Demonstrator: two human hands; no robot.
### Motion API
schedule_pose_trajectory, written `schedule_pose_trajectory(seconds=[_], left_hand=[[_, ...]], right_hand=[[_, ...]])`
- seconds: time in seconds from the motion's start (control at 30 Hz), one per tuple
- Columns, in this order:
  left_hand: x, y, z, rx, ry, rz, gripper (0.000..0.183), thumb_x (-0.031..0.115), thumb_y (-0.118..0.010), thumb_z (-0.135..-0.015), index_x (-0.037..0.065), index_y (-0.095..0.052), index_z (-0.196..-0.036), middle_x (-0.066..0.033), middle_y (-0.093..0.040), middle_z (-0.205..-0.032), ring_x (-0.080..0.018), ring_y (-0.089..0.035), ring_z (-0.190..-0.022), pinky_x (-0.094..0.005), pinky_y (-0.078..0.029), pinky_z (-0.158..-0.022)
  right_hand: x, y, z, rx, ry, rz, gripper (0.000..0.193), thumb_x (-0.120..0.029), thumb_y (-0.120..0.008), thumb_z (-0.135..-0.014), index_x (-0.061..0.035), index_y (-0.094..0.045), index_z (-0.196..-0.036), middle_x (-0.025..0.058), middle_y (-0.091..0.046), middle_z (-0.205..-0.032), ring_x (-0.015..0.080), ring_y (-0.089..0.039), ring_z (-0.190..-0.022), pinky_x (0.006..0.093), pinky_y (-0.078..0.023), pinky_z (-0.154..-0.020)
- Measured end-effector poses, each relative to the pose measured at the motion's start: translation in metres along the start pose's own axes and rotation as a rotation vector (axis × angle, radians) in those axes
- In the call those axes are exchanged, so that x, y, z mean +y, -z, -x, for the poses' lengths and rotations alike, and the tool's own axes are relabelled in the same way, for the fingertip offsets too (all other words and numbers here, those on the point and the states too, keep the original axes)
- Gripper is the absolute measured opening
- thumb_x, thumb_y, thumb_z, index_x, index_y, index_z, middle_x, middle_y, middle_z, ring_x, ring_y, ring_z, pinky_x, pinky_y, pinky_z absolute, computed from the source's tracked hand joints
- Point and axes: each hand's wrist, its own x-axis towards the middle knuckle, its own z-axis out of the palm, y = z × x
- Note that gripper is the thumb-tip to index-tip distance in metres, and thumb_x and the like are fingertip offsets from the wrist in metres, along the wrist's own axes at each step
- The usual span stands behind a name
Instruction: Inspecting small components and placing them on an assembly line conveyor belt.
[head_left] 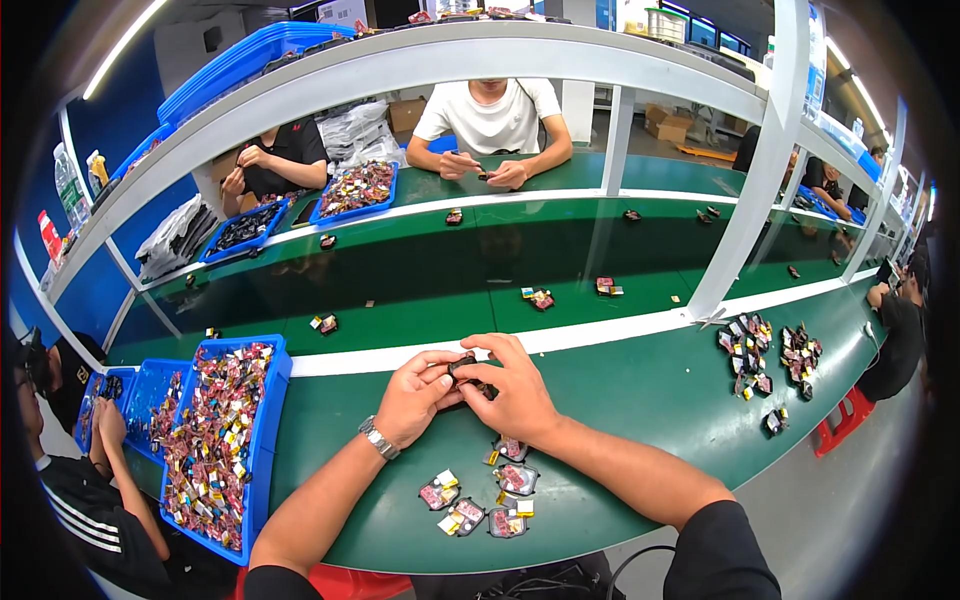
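Note:
Both my hands meet over the green bench top (330, 430), fingers closed around one small black part. My left hand (411, 400) pinches the black part (462, 370) from the left. From the right, my right hand (512, 385) grips it too, its fingers bent over the top. Much of the part is hidden by my fingers, so its exact kind does not show. Below my hands lie several small black-cased electronic assemblies with red circuit boards and white and yellow pieces, among them one assembly (463, 517) near the bench's front edge.
A blue tray (262, 470) heaped with similar assemblies stands to my left. More assemblies (745, 350) lie in groups at the right. Behind a white strip, a green conveyor belt (400, 300) carries scattered pieces. A white shelf post (745, 190) rises at right. Co-workers sit across and at left.

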Motion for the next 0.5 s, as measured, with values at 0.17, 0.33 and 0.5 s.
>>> schedule_pose_trajectory(seconds=[0.17, 0.33, 0.5], left_hand=[[0.0025, -0.0039, 0.0002, 0.007, 0.027, -0.01, 0.029, 0.002, -0.052, -0.097, 0.001, -0.049, -0.126, -0.0127, -0.059, -0.124, -0.0197, -0.06, -0.113, -0.0365, -0.053, -0.097], [0.0014, -0.0026, 0.0015, 0.014, 0.026, -0.015, 0.029, 0.002, -0.051, -0.097, 0.0, -0.049, -0.126, -0.0131, -0.059, -0.123, -0.0198, -0.061, -0.112, -0.0366, -0.054, -0.097], [-0.0008, 0.0008, 0.002, 0.031, 0.032, -0.028, 0.029, 0.002, -0.051, -0.097, 0.0, -0.049, -0.126, -0.0132, -0.06, -0.124, -0.02, -0.062, -0.111, -0.0365, -0.054, -0.097]], right_hand=[[0.0035, -0.0007, 0.0014, 0.022, -0.025, 0.005, 0.016, -0.004, -0.071, -0.075, -0.0073, -0.072, -0.091, 0.0089, -0.061, -0.118, 0.0279, -0.055, -0.111, 0.0379, -0.049, -0.087], [0.0007, -0.0017, 0.0013, -0.01, -0.022, -0.012, 0.016, -0.004, -0.072, -0.076, -0.0073, -0.072, -0.092, 0.0087, -0.061, -0.119, 0.0281, -0.055, -0.112, 0.0374, -0.049, -0.088], [0.0019, -0.0033, 0.0017, -0.044, -0.064, -0.058, 0.019, -0.004, -0.072, -0.076, -0.0079, -0.073, -0.095, 0.0087, -0.061, -0.121, 0.0282, -0.054, -0.114, 0.0376, -0.049, -0.09]])
